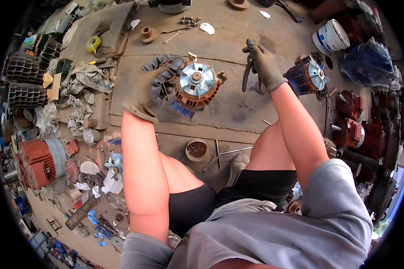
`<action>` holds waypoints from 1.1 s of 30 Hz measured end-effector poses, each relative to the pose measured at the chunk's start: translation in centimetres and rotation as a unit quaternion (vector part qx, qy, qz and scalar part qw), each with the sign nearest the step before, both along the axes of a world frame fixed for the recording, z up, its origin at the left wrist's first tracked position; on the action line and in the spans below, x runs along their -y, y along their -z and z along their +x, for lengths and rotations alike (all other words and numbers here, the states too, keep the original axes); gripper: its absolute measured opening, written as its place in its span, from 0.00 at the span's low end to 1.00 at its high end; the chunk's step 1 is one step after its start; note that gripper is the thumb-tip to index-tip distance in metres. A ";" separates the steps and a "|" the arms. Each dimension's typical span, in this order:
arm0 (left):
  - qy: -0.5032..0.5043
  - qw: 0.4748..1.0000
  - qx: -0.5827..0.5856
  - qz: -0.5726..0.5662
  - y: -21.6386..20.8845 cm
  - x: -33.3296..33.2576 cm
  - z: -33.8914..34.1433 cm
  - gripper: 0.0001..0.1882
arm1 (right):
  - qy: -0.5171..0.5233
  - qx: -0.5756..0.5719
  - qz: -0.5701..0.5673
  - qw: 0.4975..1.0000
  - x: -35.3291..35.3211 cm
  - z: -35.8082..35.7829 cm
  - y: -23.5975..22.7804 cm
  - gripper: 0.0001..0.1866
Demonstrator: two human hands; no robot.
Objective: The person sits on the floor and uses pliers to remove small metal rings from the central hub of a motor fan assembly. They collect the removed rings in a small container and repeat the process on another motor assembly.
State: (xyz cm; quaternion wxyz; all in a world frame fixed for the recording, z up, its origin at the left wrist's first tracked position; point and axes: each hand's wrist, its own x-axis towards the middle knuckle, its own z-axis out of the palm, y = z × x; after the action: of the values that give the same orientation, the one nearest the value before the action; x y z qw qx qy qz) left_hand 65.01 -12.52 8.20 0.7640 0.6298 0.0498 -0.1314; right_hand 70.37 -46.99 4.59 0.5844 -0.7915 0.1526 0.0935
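A small electric motor (202,97) stands on the worn board in front of me, its silvery fan (196,77) facing up. My gloved left hand (153,85) is at the motor's left side, fingers curled around a rusty brown piece (171,67). Whether that piece belongs to the motor is hard to make out. In my gloved right hand (265,65), raised to the right of the motor, is a pair of dark-handled pliers (247,74). The hand partly hides them, and they are apart from the motor.
A second motor (309,76) sits beyond my right forearm, near a white bucket (331,36). Between my legs are a small pot of bits (197,149) and a T-handled wrench (218,154). A large red motor (38,163) and scrap crowd the left; red motors (348,130) line the right.
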 end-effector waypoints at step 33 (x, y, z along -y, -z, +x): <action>-0.033 0.998 -0.011 0.042 4.7 2.1 1.6 0.13 | -0.354 0.178 -0.206 0.895 -7.9 -1.1 -1.0 0.18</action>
State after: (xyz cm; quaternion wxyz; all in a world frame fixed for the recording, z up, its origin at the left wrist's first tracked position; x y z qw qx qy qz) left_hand 66.60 -14.66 3.46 0.7400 0.6581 0.0844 -0.1105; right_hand 69.23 -39.05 5.63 0.3534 -0.8993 -0.2287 0.1186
